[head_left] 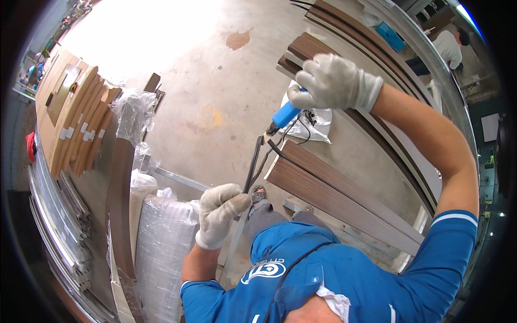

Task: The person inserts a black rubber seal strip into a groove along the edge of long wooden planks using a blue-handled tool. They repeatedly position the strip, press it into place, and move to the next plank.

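Note:
My right hand [331, 83], in a white work glove, is closed around a blue-bodied hand tool [285, 114] with a dark tip; its exact kind cannot be made out. The tip points down and left, at the top of a black rubbery strip [253, 164]. Lower left, my gloved left hand [222, 212] is closed on the bottom of that strip and holds it upright. Just right of the strip lie brown wood-grain boards [328, 188] with a black strip along them. Behind the tool is a white plastic bag [321, 125] with small dark pieces on it.
More brown boards [307, 47] run along the right. Plastic-wrapped bundles [164, 237] and a tall brown profile [119, 199] stand at left, near stacked tan panels [75, 124]. A person [446, 47] bends over at far right. A blue box [390, 36] sits behind the boards.

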### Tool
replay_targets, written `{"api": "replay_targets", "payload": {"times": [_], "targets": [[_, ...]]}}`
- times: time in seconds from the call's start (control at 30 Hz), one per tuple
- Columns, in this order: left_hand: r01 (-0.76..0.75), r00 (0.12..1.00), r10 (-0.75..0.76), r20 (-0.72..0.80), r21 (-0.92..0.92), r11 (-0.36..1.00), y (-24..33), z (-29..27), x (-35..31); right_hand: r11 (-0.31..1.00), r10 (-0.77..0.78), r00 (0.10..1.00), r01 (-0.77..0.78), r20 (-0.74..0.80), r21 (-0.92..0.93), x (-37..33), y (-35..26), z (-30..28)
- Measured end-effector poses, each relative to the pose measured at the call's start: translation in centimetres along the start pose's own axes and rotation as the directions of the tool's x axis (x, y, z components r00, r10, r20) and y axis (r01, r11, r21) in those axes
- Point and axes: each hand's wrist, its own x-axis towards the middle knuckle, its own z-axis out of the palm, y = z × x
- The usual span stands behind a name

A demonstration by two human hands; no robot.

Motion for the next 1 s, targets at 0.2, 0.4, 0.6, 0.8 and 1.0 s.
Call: {"api": "replay_targets", "payload": {"times": [0.2, 0.4, 0.6, 0.8, 1.0], "targets": [[-0.252, 0.953, 0.128, -0.274, -0.485, 0.838, -4.4, -4.6, -2.3, 0.693, 0.721, 0.688, -0.719, -0.086, 0.055, -0.4, 10.3, -8.5], [-0.245, 0.93, 0.074, -0.359, -0.459, 0.854, -9.3, -6.5, 1.4, 0.647, 0.644, 0.765, -0.535, -0.013, 0.544, 0.1, 3.7, -7.1], [0.111, 0.965, -0.157, -0.208, -0.216, 0.97, -10.2, 0.4, 4.9, 0.097, 0.882, 0.401, -0.668, 0.247, 0.738, -6.9, -4.8, -6.4], [0.144, 0.987, -0.127, -0.1, 0.183, 0.973, -9.7, 4.5, 9.8, -0.385, 0.91, -0.403, -0.729, 0.1, 0.566, -23.3, -18.4, -12.1], [-0.213, 0.976, 0.146, 0.162, 0.569, 0.794, -7.8, 10.1, 13.1, -0.784, 0.092, -0.957, -0.239, -0.274, 0.573, -37.5, -38.4, -20.3]]}}
